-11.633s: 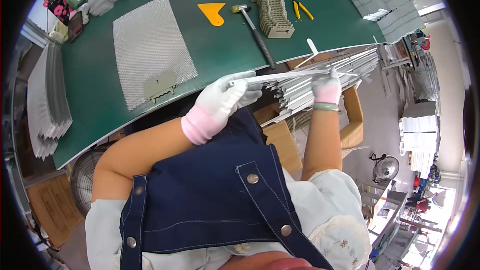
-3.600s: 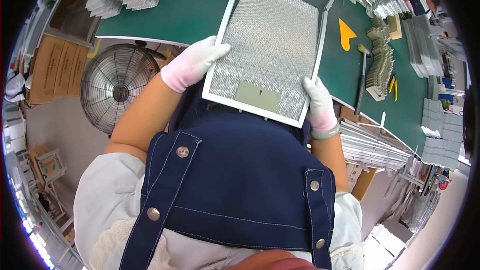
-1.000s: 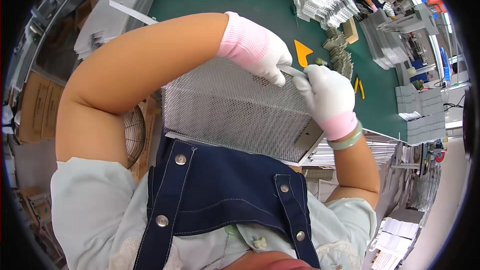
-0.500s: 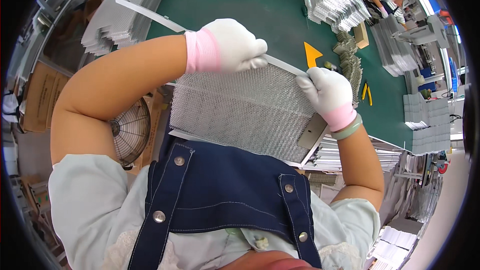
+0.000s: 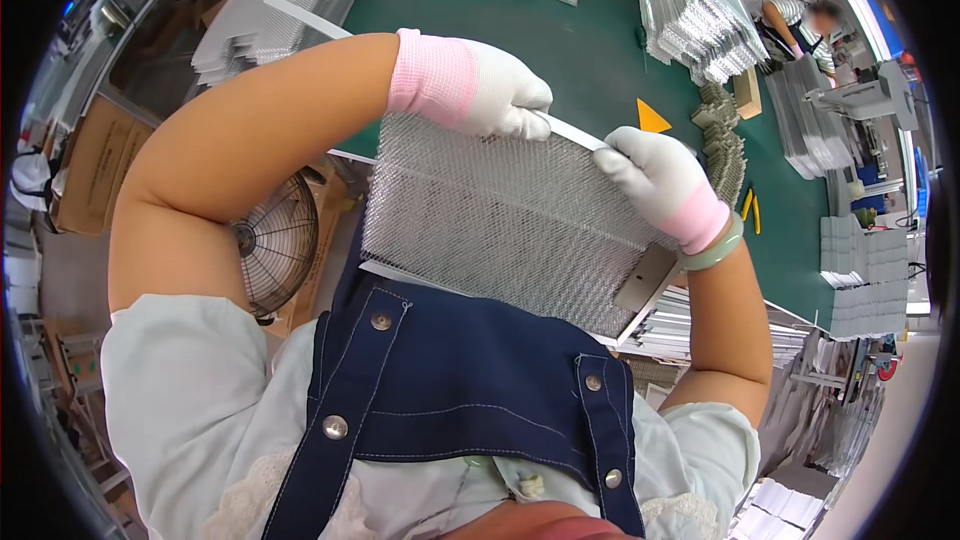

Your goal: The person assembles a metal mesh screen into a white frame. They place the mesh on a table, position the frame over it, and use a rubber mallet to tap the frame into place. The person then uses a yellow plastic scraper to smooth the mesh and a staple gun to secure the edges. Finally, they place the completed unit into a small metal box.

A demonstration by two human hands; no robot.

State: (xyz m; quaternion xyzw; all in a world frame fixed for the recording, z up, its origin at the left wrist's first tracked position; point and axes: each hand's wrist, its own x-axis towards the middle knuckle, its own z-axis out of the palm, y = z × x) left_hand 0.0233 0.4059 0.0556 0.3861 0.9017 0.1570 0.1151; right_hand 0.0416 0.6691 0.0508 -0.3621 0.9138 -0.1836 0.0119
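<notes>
A silver mesh panel [image 5: 490,215] lies in front of me, its near side close to my apron. Along its far edge runs a thin white metal strip [image 5: 574,130], whose other end sticks out past my left arm. My left hand [image 5: 490,90], in a white glove with a pink cuff, is closed on this strip, fingers curled over the edge. Further right, my right hand [image 5: 648,172], gloved alike, pinches the strip near the panel's far right corner. A grey metal plate [image 5: 645,278] sits at the panel's near right corner.
On the green table [image 5: 430,10] stand stacked mesh sheets [image 5: 695,15], an orange triangular piece [image 5: 652,117], yellow-handled pliers [image 5: 752,210] and a greenish row of small parts [image 5: 722,145]. A fan [image 5: 278,245] stands at left. Another person [image 5: 800,25] works at far right.
The view has shifted, so the table and its things appear further right. My hands are slightly closer together along the strip, both still holding it.
</notes>
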